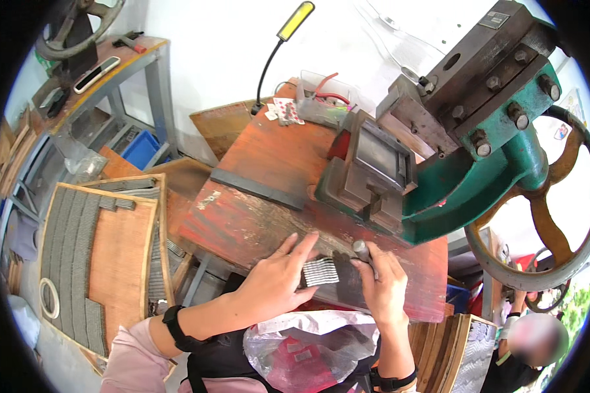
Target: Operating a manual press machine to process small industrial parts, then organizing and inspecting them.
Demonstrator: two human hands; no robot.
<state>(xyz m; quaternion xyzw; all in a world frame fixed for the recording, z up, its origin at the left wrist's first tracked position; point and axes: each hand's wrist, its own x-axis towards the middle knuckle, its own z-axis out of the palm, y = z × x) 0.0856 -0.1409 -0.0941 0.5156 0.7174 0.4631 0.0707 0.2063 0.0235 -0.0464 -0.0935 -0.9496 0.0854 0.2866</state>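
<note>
Two hands at lower centre of the frame: the left hand rests flat, fingers spread, on a stack of small grey metal strips. The right hand is closed around a short metal rod. Both lie on the red tabletop, below the green press.

The table is wood with worn, scratched red paint. The big press at the right is metal, part painted green, part bare and dull brown. The small pack of strips near the hands is grey, ridged metal. The bag nearest is thin, shiny, crinkly plastic.
</note>
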